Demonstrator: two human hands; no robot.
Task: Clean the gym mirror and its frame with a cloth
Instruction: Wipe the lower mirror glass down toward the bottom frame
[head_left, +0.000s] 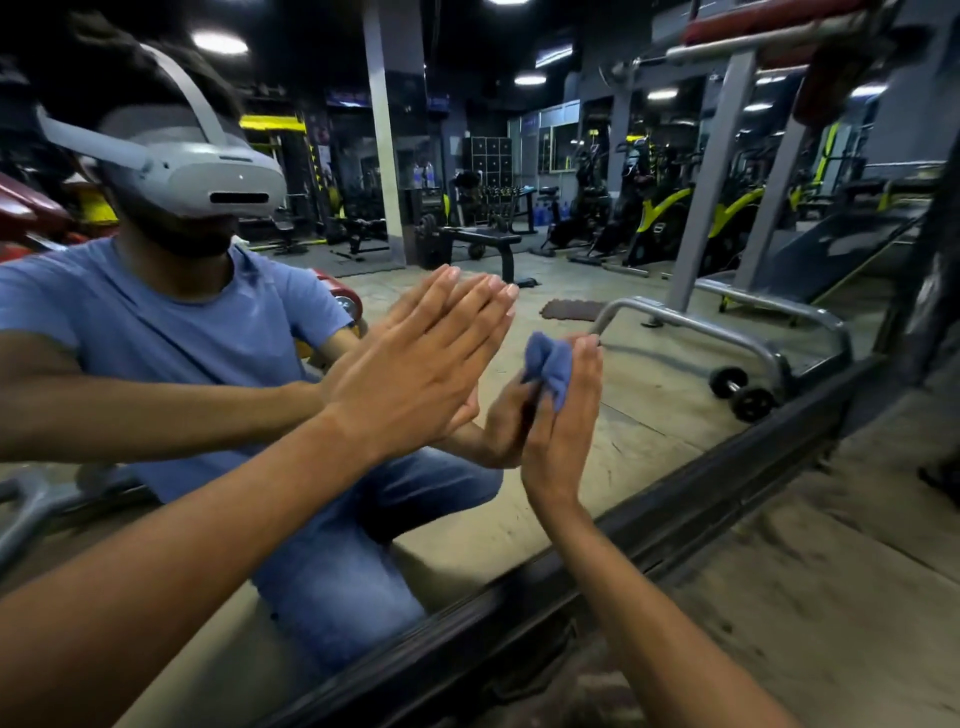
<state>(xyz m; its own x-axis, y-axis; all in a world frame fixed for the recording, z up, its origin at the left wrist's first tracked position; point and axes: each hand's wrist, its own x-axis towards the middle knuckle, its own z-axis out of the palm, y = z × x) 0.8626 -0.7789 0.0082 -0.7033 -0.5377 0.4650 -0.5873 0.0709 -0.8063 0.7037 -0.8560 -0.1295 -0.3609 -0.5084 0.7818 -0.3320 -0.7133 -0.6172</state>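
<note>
A large gym mirror (597, 249) fills most of the view, with a dark frame (691, 499) along its bottom edge near the floor. My left hand (415, 374) lies flat against the glass, fingers together and stretched out, meeting its own reflection. My right hand (563, 421) presses a bunched blue cloth (548, 364) against the mirror just right of the left hand. The cloth sits between my palm and the glass, partly hidden by my fingers.
The mirror reflects a crouching person in a blue shirt, jeans and a grey headset (192, 166). Also reflected are a steel machine base with a dumbbell (743, 389), benches and exercise bikes. Dusty concrete floor (831, 571) lies to the right of the frame.
</note>
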